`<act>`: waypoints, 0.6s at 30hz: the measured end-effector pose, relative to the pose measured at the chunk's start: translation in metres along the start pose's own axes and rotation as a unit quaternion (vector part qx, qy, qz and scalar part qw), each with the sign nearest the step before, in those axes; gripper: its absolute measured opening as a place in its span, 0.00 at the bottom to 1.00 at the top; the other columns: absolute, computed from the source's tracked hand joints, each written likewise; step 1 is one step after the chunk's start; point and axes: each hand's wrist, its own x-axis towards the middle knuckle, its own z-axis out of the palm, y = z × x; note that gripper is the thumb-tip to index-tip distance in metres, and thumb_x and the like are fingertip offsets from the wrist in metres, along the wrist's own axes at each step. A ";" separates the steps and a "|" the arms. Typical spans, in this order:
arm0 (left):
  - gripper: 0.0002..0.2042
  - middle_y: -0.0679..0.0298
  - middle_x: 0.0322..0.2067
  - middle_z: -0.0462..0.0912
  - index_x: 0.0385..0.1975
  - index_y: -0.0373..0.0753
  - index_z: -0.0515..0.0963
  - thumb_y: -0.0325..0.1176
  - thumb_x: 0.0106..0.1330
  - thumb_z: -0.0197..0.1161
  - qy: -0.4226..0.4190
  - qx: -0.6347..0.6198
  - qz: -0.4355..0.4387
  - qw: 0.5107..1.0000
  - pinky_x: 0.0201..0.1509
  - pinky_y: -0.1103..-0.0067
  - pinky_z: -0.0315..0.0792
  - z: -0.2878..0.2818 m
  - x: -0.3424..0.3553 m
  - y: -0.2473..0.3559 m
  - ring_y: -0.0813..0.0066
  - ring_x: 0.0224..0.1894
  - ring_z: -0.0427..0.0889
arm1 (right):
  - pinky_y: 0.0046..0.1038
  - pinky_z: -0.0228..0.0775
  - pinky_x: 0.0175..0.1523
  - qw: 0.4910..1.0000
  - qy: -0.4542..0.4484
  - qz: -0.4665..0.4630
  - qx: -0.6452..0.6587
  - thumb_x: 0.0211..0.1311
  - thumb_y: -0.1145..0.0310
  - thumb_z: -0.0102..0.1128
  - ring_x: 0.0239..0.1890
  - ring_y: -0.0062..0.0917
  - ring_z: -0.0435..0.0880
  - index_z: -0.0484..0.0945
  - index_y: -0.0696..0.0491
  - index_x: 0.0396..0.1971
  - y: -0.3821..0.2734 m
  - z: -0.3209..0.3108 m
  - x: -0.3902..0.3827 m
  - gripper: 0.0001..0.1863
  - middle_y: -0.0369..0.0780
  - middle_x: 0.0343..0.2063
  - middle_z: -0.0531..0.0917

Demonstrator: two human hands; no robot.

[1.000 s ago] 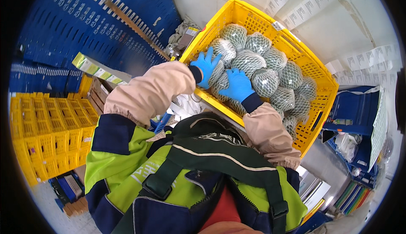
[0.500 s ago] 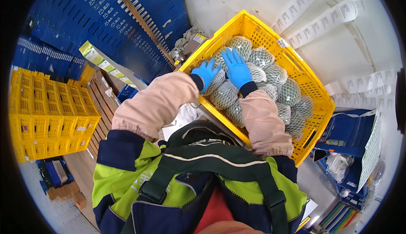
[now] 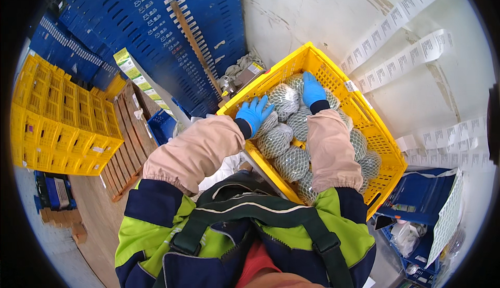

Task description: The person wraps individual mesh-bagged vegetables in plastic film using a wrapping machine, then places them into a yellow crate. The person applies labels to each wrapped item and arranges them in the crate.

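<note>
A yellow perforated crate (image 3: pixel 383 147) holds several round items in pale net wrapping (image 3: pixel 291 165). At the crate's left side, my left hand (image 3: pixel 252 115) in a blue glove lies with spread fingers on the wrapped items. My right hand (image 3: pixel 314 91), also gloved, reaches over the items at the back, its fingers stretched out over one of them. Whether either hand bears weight on them I cannot tell. My beige sleeve covers part of the items on the right.
Stacked yellow crates (image 3: pixel 62 119) and a wooden pallet (image 3: pixel 117 158) stand left. A blue panel (image 3: pixel 130 17) with a wooden strip rises behind, beside a white wall (image 3: pixel 302 7) with label strips. Blue bins (image 3: pixel 411 194) are lower right, a long printed carton (image 3: pixel 133 72) left of centre.
My right hand has moved toward the back of the crate, from the middle-front items. My left hand stays at the left side. The whole view has shifted, the crate appearing lower.
</note>
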 end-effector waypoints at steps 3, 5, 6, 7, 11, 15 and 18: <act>0.28 0.47 0.65 0.50 0.64 0.51 0.55 0.33 0.62 0.50 0.055 -0.010 -0.018 0.998 0.55 0.55 0.58 0.010 0.005 0.000 0.48 0.61 0.61 | 0.40 0.54 0.64 0.998 0.032 -0.045 0.042 0.52 0.76 0.47 0.63 0.46 0.59 0.53 0.57 0.63 -0.002 0.011 0.001 0.34 0.52 0.62 0.60; 0.25 0.47 0.65 0.51 0.62 0.51 0.59 0.35 0.63 0.49 0.095 -0.043 -0.029 0.994 0.56 0.56 0.59 0.017 0.008 0.003 0.48 0.60 0.62 | 0.43 0.51 0.66 0.993 0.052 -0.081 0.063 0.50 0.75 0.49 0.63 0.50 0.57 0.53 0.58 0.63 -0.002 0.011 -0.006 0.36 0.54 0.61 0.60; 0.24 0.47 0.65 0.51 0.62 0.52 0.60 0.36 0.63 0.49 0.074 -0.095 -0.013 0.993 0.56 0.55 0.60 0.004 0.012 0.005 0.47 0.60 0.62 | 0.42 0.47 0.67 0.987 0.099 -0.102 0.077 0.50 0.76 0.48 0.64 0.50 0.56 0.53 0.59 0.63 0.012 0.021 -0.003 0.36 0.56 0.61 0.59; 0.27 0.46 0.65 0.51 0.63 0.52 0.59 0.38 0.61 0.52 0.089 -0.087 -0.019 0.992 0.57 0.55 0.60 0.015 0.013 0.002 0.47 0.60 0.62 | 0.42 0.44 0.68 0.983 0.146 -0.089 0.070 0.50 0.78 0.47 0.65 0.49 0.55 0.53 0.60 0.63 -0.005 0.019 -0.007 0.35 0.57 0.61 0.59; 0.37 0.50 0.67 0.48 0.65 0.49 0.55 0.53 0.57 0.60 0.182 -0.352 0.182 0.900 0.68 0.55 0.43 -0.037 -0.025 -0.035 0.47 0.68 0.46 | 0.36 0.35 0.71 0.945 0.139 -0.085 0.285 0.57 0.81 0.44 0.69 0.41 0.45 0.47 0.61 0.65 -0.064 -0.045 -0.060 0.34 0.51 0.66 0.51; 0.25 0.51 0.50 0.68 0.50 0.35 0.70 0.28 0.49 0.65 0.630 -0.317 -0.121 0.699 0.57 0.68 0.65 -0.071 -0.104 -0.166 0.53 0.51 0.71 | 0.34 0.44 0.69 0.945 0.095 -0.053 0.309 0.63 0.74 0.46 0.67 0.38 0.53 0.50 0.61 0.64 -0.043 -0.049 -0.108 0.30 0.48 0.65 0.56; 0.33 0.49 0.54 0.65 0.58 0.28 0.59 0.33 0.53 0.65 0.672 -0.329 -0.391 0.537 0.63 0.68 0.56 -0.013 -0.146 -0.308 0.57 0.59 0.62 | 0.34 0.51 0.65 0.940 0.084 -0.005 0.331 0.64 0.73 0.47 0.65 0.37 0.58 0.55 0.58 0.63 -0.051 -0.064 -0.113 0.27 0.47 0.63 0.59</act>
